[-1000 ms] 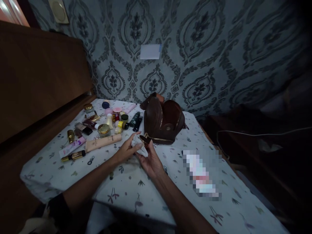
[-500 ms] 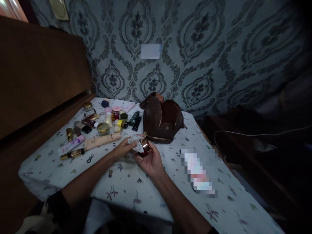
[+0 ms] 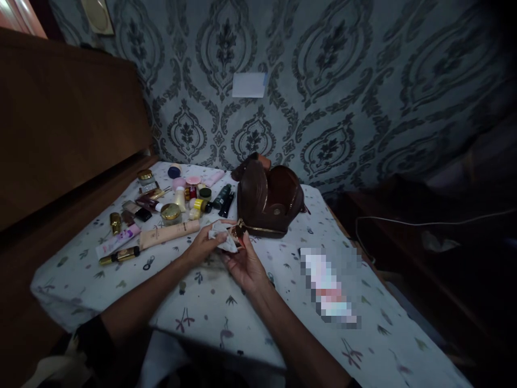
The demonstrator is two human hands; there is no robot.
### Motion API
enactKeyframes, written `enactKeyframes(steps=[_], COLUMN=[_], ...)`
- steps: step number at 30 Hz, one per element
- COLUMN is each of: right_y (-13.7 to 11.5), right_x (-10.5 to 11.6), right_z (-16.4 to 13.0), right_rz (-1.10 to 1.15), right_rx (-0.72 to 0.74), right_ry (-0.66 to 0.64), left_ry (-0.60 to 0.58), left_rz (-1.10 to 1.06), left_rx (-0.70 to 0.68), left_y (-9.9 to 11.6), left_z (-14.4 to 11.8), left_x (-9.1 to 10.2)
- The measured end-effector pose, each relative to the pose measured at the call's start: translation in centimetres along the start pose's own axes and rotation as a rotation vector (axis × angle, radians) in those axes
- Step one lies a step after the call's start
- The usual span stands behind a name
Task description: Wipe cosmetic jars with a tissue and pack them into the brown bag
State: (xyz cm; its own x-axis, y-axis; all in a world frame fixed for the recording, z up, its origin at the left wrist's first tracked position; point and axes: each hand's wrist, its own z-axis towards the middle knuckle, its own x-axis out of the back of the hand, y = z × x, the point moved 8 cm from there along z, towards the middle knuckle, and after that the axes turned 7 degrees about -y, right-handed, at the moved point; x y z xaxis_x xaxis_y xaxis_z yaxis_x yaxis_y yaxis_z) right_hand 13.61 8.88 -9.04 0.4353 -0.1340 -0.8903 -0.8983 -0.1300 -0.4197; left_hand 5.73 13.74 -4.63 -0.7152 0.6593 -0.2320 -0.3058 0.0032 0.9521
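Observation:
My left hand pinches a crumpled white tissue and presses it against a small dark item with a gold end. That item rests in the fingers of my right hand, palm up, just above the table. Both hands meet in front of an open brown leather bag standing on the floral tablecloth. What exactly the small item is cannot be told in the dim light.
Several cosmetics lie at the table's left: a beige tube, a pink tube, a gold lipstick, jars and small bottles. A blurred packet lies right of my hands. A wooden headboard borders the left, patterned wall behind.
The small item in my right hand has turned, so its red face no longer shows, and the tissue has shifted across it. My hands stay in the same spot.

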Motion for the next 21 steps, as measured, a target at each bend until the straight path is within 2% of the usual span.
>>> enactKeyframes(steps=[2, 4, 6, 10, 14, 17, 21], right_y=[0.4, 0.6, 0.7, 0.5, 0.4, 0.8, 0.6], right_x=[0.5, 0.9, 0.9, 0.5, 0.5, 0.4, -0.1], right_z=[-0.1, -0.3, -0.4, -0.4, -0.6, -0.8, -0.9], right_rz=[0.011, 0.020, 0.013, 0.000, 0.019, 0.025, 0.043], right_rx=[-0.040, -0.066, -0.079, -0.073, -0.060, -0.132, -0.158], right_ry=[0.048, 0.087, 0.079, -0.002, 0.026, 0.084, 0.080], left_ry=[0.088, 0.111, 0.055, -0.157, -0.295, -0.314, -0.243], left_rz=[-0.033, -0.066, -0.093, -0.083, 0.003, 0.027, 0.059], left_rx=[0.001, 0.000, 0.021, 0.108, 0.151, 0.141, 0.090], left_y=[-0.2, -0.2, -0.2, -0.4, -0.1, 0.4, 0.6], left_z=[0.1, 0.1, 0.2, -0.2, -0.7, -0.8, -0.5], left_x=[0.7, 0.9, 0.6, -0.5, -1.0, -1.5, -1.7])
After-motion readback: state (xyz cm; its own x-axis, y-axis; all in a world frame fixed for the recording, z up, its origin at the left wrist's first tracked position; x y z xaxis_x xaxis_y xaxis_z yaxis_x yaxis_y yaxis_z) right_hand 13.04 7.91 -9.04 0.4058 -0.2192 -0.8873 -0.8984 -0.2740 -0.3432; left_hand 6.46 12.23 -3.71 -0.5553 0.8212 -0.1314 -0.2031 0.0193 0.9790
